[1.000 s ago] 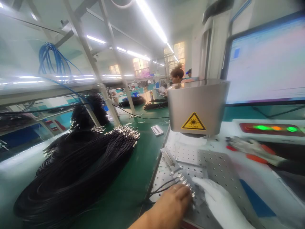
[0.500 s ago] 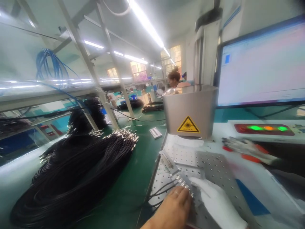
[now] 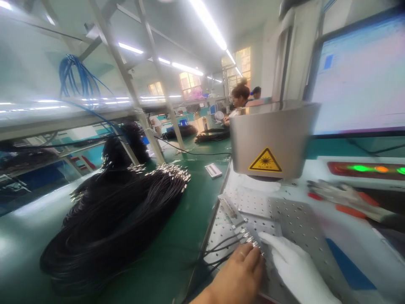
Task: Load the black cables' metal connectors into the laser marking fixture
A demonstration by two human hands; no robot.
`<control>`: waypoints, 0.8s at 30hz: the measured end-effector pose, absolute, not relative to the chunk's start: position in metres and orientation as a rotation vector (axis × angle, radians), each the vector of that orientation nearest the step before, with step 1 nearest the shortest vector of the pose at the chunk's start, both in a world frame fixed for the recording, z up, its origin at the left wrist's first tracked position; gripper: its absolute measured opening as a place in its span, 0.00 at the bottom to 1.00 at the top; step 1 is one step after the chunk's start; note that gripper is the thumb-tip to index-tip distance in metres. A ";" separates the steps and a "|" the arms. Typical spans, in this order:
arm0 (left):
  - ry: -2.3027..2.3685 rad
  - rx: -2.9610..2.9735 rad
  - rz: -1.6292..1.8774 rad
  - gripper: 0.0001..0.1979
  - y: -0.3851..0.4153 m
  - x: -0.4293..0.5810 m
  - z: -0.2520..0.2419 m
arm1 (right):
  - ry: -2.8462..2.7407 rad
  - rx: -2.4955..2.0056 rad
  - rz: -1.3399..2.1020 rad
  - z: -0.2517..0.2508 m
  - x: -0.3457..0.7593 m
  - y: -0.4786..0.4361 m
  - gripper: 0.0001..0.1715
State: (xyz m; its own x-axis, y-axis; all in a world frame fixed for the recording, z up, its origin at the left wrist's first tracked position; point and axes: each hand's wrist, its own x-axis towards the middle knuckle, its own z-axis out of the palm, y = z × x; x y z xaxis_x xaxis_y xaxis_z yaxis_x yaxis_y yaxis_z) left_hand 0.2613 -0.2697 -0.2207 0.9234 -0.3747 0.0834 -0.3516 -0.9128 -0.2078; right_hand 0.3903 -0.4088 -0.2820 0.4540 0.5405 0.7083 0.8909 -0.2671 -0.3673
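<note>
Metal connectors (image 3: 247, 234) are lined up above the perforated plate (image 3: 219, 230), partly covered by the left hand (image 3: 241, 270); its grip can't be confirmed. White-gloved right hand (image 3: 292, 261) is held alongside, fingers nearly straight; any hold can't be told.

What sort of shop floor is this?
Likely a cable-assembly workshop, at what looks like a laser station: a metal housing bears a yellow warning triangle, a big coil of black cables lies on the green bench, and the left hand is at small metal connectors.
</note>
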 end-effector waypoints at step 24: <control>0.444 -2.987 -0.026 0.17 -0.264 0.274 -0.221 | -1.195 -2.000 -0.563 -0.291 0.380 -0.407 0.26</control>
